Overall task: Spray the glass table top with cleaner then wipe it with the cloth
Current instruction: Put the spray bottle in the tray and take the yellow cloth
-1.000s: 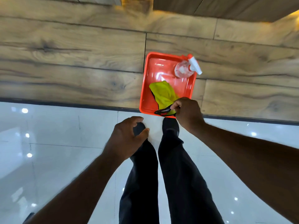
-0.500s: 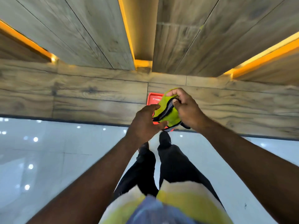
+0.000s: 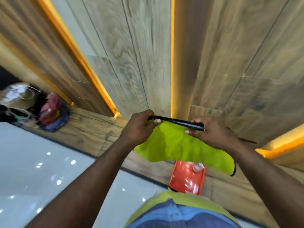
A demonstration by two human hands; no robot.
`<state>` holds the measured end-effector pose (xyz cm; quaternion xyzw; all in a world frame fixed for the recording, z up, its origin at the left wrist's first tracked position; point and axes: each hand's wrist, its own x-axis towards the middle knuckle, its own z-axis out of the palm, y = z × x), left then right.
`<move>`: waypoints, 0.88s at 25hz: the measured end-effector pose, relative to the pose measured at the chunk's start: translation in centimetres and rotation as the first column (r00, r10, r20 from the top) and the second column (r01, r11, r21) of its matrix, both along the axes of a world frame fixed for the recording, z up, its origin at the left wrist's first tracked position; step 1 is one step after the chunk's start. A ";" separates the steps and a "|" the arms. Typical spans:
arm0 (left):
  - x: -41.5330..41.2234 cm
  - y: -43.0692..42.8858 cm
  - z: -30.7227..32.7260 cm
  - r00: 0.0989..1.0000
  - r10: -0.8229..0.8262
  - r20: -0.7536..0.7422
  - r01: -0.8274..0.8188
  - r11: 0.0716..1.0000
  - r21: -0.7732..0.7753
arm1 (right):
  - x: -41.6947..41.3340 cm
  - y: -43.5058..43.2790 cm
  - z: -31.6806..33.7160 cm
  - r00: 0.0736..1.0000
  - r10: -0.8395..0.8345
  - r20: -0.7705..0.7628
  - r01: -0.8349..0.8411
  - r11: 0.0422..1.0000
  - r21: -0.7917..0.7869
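A yellow-green cloth [image 3: 177, 143] with a black hem hangs spread between my hands at chest height. My left hand [image 3: 139, 129] pinches its top left corner. My right hand [image 3: 213, 134] pinches the top right corner, and the black edge is pulled taut between them. Below the cloth, the red tray [image 3: 185, 178] lies on a wooden ledge. The spray bottle [image 3: 198, 167] is in the tray's far right corner, partly covered by the hanging cloth. No glass table top is in view.
A wood-panelled wall [image 3: 139, 55] with glowing orange light strips [image 3: 172, 63] rises ahead. Bags and a clear plastic object [image 3: 49, 111] sit on the ledge at the left. Glossy white floor tiles [image 3: 41, 170] lie at the lower left.
My right hand lifted the cloth out of the red tray, my left hand joined it, and both have pulled it open. The view has tilted up towards the wall.
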<state>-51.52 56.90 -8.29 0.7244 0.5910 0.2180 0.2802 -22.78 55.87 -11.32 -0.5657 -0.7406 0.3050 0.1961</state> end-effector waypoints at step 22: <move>-5.0 -29.2 0.2 0.591 0.790 0.162 -0.678 0.595 -0.432 | -19.4 -7.7 2.1 0.572 0.272 -0.774 -0.729 0.601 -0.327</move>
